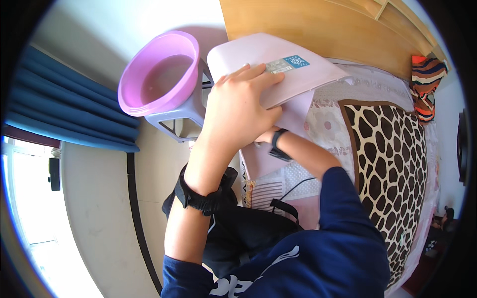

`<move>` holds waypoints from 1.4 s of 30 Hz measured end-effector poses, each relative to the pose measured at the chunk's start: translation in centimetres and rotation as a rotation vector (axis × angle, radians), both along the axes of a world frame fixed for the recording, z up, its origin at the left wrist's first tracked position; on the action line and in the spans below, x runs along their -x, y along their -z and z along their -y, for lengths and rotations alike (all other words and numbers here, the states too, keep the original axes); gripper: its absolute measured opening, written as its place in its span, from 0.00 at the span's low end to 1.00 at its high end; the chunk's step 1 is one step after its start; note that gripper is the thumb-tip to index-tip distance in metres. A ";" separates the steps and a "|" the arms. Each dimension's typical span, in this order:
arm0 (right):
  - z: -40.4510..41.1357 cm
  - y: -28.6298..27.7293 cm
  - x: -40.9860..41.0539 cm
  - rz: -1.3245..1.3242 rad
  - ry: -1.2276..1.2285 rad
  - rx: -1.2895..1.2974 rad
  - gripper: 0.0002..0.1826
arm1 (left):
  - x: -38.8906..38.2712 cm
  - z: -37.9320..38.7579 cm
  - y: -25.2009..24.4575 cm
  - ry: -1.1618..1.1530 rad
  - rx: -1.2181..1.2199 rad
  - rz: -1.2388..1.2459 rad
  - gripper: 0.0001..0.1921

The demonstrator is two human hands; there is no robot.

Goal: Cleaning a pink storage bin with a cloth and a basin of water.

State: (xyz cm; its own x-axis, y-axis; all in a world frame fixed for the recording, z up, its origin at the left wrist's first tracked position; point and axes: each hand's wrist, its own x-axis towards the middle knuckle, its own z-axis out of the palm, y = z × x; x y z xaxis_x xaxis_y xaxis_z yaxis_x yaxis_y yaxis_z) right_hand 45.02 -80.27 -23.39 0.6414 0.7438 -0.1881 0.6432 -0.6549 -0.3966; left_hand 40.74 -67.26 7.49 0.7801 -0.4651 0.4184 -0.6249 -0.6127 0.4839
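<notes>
A pale pink plastic container or panel (238,52) with a printed label on its upper face is tilted in front of me. My left hand (244,100) lies over its near edge, fingers on the upper face and thumb at the edge below. A black strap is round that wrist. Reaching in from the right, my right hand (265,137) is below and behind the left one, its fingers mostly hidden; this wrist wears a black watch (279,147). Another pale pink surface (261,164) shows beneath the hands; whether it is the same piece, I cannot tell.
A pink basin (130,89) holding cloudy liquid sits on a grey-blue plastic stool (177,113) at the left. The bed on the right has a patterned sheet (328,130) and a giraffe-print cloth (387,160). A black bag (242,227) is near my body, and a blue curtain (67,100) hangs farther left.
</notes>
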 end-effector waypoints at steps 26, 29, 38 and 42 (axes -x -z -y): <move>2.8 -4.1 0.5 -0.009 0.445 -0.208 0.21 | 2.3 0.2 2.2 -0.053 0.060 0.082 0.25; 2.8 -5.8 0.5 -0.078 0.532 -0.364 0.21 | 2.3 -0.2 2.1 -0.042 0.080 0.056 0.25; -1.6 2.1 8.7 -0.067 0.614 -0.492 0.16 | 4.3 0.4 2.7 -0.069 0.071 0.089 0.26; -0.7 2.0 16.1 0.124 0.332 -0.342 0.15 | 5.1 0.6 3.4 -0.096 0.053 0.109 0.25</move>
